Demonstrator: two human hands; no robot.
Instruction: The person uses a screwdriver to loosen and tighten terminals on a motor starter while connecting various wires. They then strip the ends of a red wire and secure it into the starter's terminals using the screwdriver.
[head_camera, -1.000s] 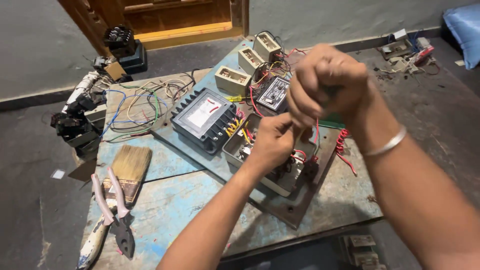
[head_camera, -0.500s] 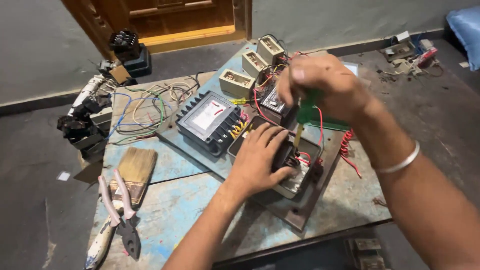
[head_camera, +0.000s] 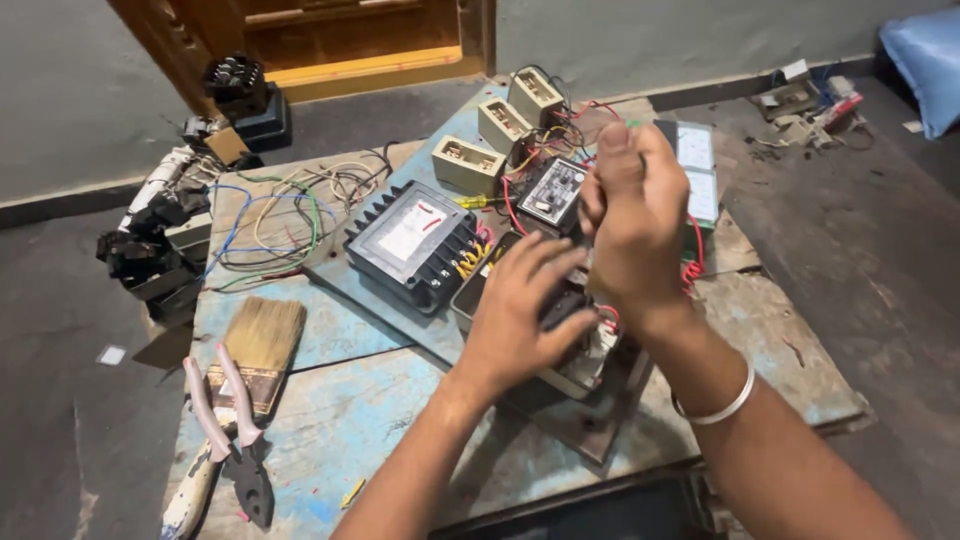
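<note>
Grey meter box (head_camera: 560, 330) under flat, open left hand (head_camera: 520, 315); right hand (head_camera: 635, 235) grip fisted, contents hidden.

I work in a makeshift electrical repair spot on a bare concrete floor. A worn blue board (head_camera: 400, 400) carries an electricity meter (head_camera: 410, 245), loose wires (head_camera: 270, 220), fuse blocks (head_camera: 465, 163), pliers (head_camera: 235, 440) and a paintbrush (head_camera: 260, 345). Spare parts (head_camera: 150, 250) lie alongside.

right hand (head_camera: 635, 225) — tool hidden in fist | pliers (head_camera: 235, 450) — handles partly cut off
</note>
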